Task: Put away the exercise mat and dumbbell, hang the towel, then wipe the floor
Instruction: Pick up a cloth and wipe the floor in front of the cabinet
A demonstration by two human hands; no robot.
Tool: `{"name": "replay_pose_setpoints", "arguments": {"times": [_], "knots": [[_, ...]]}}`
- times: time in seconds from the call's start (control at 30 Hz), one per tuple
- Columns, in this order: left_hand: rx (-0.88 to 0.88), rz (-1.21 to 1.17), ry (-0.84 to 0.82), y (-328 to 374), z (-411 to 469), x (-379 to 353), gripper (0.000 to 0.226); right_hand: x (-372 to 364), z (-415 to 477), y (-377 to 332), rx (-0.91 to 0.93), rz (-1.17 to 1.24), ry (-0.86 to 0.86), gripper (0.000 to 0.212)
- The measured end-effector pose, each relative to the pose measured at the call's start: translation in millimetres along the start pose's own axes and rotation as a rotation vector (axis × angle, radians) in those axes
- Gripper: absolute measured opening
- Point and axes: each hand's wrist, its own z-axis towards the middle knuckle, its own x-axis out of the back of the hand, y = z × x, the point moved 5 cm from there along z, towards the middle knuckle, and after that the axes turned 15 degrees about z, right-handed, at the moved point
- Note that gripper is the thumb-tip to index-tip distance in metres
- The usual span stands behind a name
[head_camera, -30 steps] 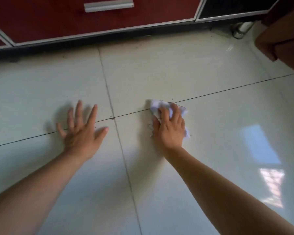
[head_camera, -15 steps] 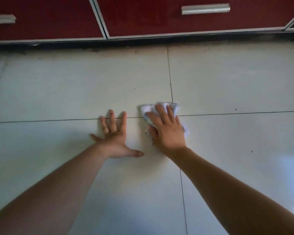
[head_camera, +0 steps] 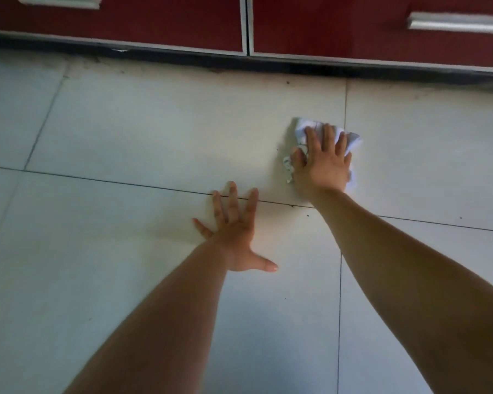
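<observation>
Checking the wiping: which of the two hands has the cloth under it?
The right hand, nearer the red cabinets, presses on the white cloth; the left hand lies spread flat on bare tile.

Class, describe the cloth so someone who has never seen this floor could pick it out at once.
Below the red cabinets lies a pale tiled floor. On it, the right hand presses a crumpled white cloth; the left hand lies bare.

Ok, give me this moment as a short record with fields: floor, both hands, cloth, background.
floor: pale tiles, dark grout lines, small specks
left hand: flat on the floor, fingers spread, holding nothing
right hand: presses the cloth down, fingers straight
cloth: white, crumpled, partly under the right hand
background: red cabinet fronts with metal handles
</observation>
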Motion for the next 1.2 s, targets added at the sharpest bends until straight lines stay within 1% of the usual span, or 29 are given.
{"name": "replay_pose_setpoints", "arguments": {"times": [0.07,0.2,0.3,0.43,0.53,0.6,0.67,0.73,0.8,0.87,0.93,0.97,1.07,1.2], "knots": [[0.010,0.005,-0.006,-0.8,-0.4,0.0,0.141,1.2,-5.7,-2.5,0.074,0.017,-0.009,0.047],[0.007,0.011,-0.004,-0.6,-0.3,0.8,0.140,3.2,-38.5,-7.3,0.327,0.090,-0.083,0.047],[0.004,0.005,-0.001,-1.7,-0.3,0.5,0.141,1.2,-71.4,-5.2,0.397,0.174,-0.073,0.039],[-0.004,-0.015,0.014,-1.4,-1.5,0.6,0.143,-3.6,-109.2,3.1,0.357,0.224,-0.038,0.039],[-0.013,-0.060,0.056,-2.1,-2.2,1.6,0.143,-4.5,-129.2,7.3,0.311,0.286,-0.012,0.039],[-0.003,-0.104,0.125,-3.5,-8.1,-1.3,0.142,-1.7,-129.9,5.1,0.277,0.341,-0.014,0.041],[0.008,-0.123,0.236,-10.7,-14.6,-7.4,0.132,8.2,-117.5,-2.9,0.225,0.398,0.023,0.042],[0.068,-0.155,0.302,-31.2,-23.1,-14.2,0.122,14.5,-99.0,-16.8,0.175,0.456,0.032,0.037],[0.202,-0.211,0.329,-60.7,-29.4,-14.6,0.125,9.8,-86.1,-32.5,0.180,0.435,-0.047,0.037],[0.345,-0.299,0.312,-90.2,-32.1,-13.8,0.136,-9.7,-86.7,-47.6,0.234,0.246,-0.158,0.047],[0.411,-0.366,0.249,-105.0,-30.7,-12.6,0.145,-29.1,-98.6,-50.7,0.238,0.048,-0.205,0.060],[0.409,-0.363,0.209,-106.7,-29.2,-13.2,0.147,-33.8,-104.6,-48.6,0.205,0.003,-0.196,0.061],[0.348,-0.319,0.102,-105.8,-24.7,-15.5,0.150,-37.3,-109.0,-38.9,0.064,-0.033,-0.163,0.055],[0.277,-0.297,0.025,-110.6,-23.7,-13.6,0.154,-41.0,-75.4,-51.1,-0.057,-0.021,-0.128,0.056]]}}
